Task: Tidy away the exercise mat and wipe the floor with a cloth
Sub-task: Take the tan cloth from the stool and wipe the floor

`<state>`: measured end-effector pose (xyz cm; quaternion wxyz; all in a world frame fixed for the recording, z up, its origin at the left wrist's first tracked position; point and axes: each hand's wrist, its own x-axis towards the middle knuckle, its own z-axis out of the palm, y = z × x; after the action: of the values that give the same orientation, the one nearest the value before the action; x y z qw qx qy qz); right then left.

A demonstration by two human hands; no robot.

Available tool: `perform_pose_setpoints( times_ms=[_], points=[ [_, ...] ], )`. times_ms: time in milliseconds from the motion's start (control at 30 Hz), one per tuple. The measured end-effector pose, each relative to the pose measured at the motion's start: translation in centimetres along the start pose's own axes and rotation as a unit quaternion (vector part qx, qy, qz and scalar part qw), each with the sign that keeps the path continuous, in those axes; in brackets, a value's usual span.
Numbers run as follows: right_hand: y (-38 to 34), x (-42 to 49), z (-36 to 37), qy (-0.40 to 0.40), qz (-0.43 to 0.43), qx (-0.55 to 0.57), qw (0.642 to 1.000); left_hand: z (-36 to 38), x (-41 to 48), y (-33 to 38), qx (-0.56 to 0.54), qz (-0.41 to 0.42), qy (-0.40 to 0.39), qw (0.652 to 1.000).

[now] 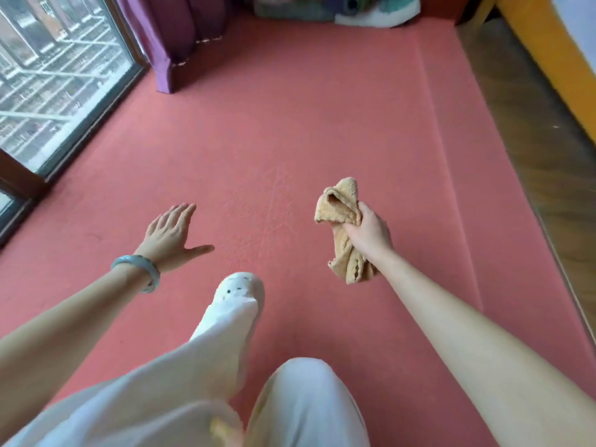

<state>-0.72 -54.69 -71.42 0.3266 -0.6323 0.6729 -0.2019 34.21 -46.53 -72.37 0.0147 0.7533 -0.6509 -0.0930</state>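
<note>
A large pink exercise mat (290, 130) covers most of the floor in front of me. My right hand (367, 233) grips a crumpled tan cloth (342, 208), held in the air above the mat; the cloth bunches out above and below my fist. My left hand (171, 230) is stretched out over the mat with straight, spread fingers and holds nothing. A pale bangle (138, 272) sits on my left wrist. My leg in white trousers and a white slipper (238, 287) stands on the mat between the two hands.
A glass window with a dark frame (58, 75) runs along the left. A purple curtain (174, 37) hangs at the far left corner. Folded fabrics (338, 8) lie at the mat's far end. Wooden floor (532, 140) and an orange edge (554, 56) lie to the right.
</note>
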Motion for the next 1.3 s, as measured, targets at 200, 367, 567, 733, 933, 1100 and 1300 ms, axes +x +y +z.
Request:
perform_pose_setpoints(
  times_ms=[200,367,567,733,933,1100,1300],
  points=[
    [3.7,5.7,1.4,0.043,0.078,-0.024,0.996,4.9,6.6,-2.4,-0.015,-0.037,-0.033,0.999],
    [8.5,12.0,4.0,0.055,0.154,-0.065,0.984,11.4,12.9,-3.4,-0.023,-0.053,-0.055,0.997],
    [8.6,16.9,11.7,0.066,0.257,-0.146,0.953,16.3,17.2,-5.8,-0.019,-0.08,-0.075,0.994],
    [-0.9,14.4,23.8,-0.109,0.067,-0.18,0.975,17.8,19.1,-8.7,-0.029,-0.107,-0.098,0.989],
    [-5.2,13.8,27.6,-0.277,-0.13,-0.133,0.943,18.7,20.8,-8.9,-0.012,-0.043,-0.121,0.992],
    [2.9,21.2,19.3,-0.144,-0.036,-0.162,0.976,19.1,25.4,-6.8,-0.042,-0.002,-0.091,0.995],
    [11.2,26.9,9.5,0.065,0.16,-0.194,0.966,18.6,31.4,-4.7,-0.068,0.037,-0.077,0.994]
  ],
)
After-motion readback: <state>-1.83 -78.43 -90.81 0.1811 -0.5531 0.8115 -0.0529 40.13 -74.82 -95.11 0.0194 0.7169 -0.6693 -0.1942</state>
